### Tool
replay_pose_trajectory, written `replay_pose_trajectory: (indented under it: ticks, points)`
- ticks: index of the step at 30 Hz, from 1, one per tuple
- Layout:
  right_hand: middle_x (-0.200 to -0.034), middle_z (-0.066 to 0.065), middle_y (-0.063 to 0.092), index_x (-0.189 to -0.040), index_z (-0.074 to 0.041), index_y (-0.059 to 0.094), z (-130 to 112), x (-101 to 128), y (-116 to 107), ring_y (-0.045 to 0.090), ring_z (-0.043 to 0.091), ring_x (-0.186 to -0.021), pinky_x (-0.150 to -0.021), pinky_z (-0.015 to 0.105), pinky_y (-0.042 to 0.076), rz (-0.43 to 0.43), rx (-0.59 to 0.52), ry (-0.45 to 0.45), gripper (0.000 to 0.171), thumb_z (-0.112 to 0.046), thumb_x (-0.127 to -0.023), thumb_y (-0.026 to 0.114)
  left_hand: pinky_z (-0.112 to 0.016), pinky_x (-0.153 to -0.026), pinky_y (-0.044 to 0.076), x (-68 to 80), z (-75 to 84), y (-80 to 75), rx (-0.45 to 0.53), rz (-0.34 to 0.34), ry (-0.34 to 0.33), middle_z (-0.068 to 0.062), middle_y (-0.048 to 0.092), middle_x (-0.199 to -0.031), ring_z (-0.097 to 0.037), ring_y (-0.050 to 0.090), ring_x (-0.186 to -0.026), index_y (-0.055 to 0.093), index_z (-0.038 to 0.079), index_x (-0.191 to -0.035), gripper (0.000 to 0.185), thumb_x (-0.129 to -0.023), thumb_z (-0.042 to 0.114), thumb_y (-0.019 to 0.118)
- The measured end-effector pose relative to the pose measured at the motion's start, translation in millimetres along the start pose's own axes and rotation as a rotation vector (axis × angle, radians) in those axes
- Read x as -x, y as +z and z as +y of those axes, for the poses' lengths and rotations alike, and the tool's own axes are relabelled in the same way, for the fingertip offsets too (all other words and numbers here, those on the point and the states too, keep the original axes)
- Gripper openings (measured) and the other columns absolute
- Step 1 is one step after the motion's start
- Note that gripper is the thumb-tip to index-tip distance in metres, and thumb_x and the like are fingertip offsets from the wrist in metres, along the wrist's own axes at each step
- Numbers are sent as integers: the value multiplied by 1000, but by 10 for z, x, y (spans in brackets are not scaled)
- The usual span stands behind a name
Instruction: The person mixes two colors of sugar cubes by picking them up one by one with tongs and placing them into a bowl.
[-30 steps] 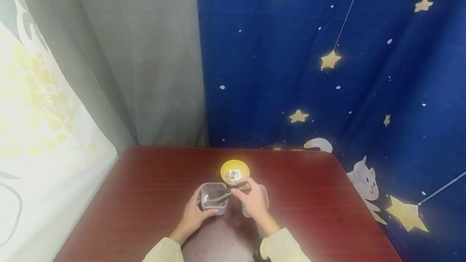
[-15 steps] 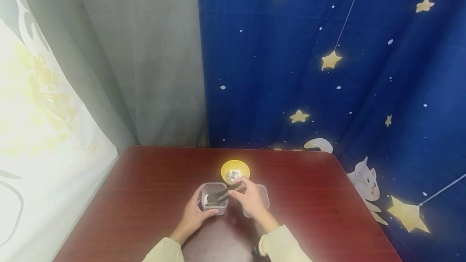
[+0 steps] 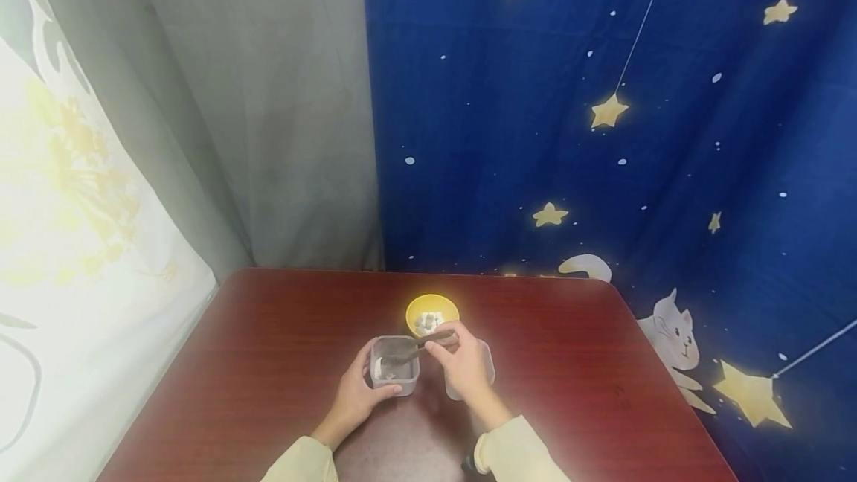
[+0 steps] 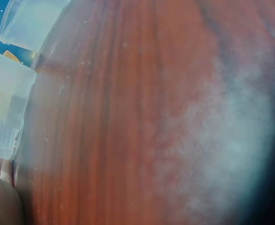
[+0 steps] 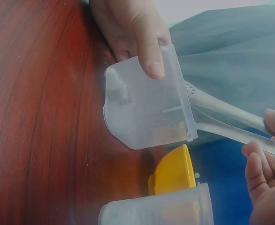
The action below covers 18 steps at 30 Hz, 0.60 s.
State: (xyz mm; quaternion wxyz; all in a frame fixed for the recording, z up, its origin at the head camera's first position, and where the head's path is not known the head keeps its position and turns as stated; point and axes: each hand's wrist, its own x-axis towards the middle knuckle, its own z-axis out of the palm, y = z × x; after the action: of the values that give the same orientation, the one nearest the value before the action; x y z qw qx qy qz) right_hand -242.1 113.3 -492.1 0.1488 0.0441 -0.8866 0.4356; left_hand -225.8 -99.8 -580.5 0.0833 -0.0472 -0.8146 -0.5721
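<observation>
My left hand (image 3: 355, 393) grips a clear square plastic container (image 3: 402, 387) from its left side, with the thumb along the near wall. In the right wrist view, that thumb presses the wall of the same container (image 5: 137, 103). Between thumb and fingers, my right hand (image 3: 467, 369) holds metal tongs (image 3: 405, 355); one of their ends has small holes. The tongs' arms stand apart, their tips inside the container's mouth (image 5: 217, 126). A little white stuff (image 3: 378, 367) shows at the container's left inside. Just beyond the right hand, a yellow bowl (image 3: 420, 305) holds white and greyish pieces (image 3: 429, 322).
A second clear plastic container (image 3: 489, 367) stands partly hidden behind the right hand. All of it is on a dark red wooden table (image 3: 294, 326). A grey curtain (image 3: 301, 132) and a blue star-patterned curtain (image 3: 482, 132) hang behind the table's far edge.
The tongs' arms came closer together half a second ago and are now wider apart, their tips higher in the container. The right hand shifted slightly; the left hand and container stayed in place.
</observation>
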Motion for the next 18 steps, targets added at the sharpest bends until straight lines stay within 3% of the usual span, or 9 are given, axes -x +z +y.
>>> replay_pose_trajectory:
  ticks: [6, 13, 18]
  points:
    - [-70, -19, 65, -95, -32, 68, -16, -5, -39, 62, 0, -65, -54, 23, 48, -53, 27, -53, 25, -38, -75, 82, -50, -102, 41, -4, -4, -3, -5, -2, 7, -10, 56, -134, -30, 56, -118, 38, 10, -147, 101, -63, 25, 92]
    - [-73, -6, 67, -99, -10, 66, 21, -31, -6, 63, 9, -66, -58, 25, 53, -232, -182, -125, 26, -17, -79, 81, -49, -102, 41, -11, -22, -2, -14, -10, 9, -10, 56, -134, -29, 56, -119, 38, 11, -147, 100, -64, 26, 91]
    - [-74, -6, 68, -99, -11, 65, 66, -27, 35, 63, 8, -66, -60, 25, 53, -256, -188, -136, 25, -15, -79, 80, -49, -102, 42, -17, -14, -3, -8, -14, -11, -9, 56, -134, -28, 57, -118, 38, 11, -148, 103, -62, 29, 92]
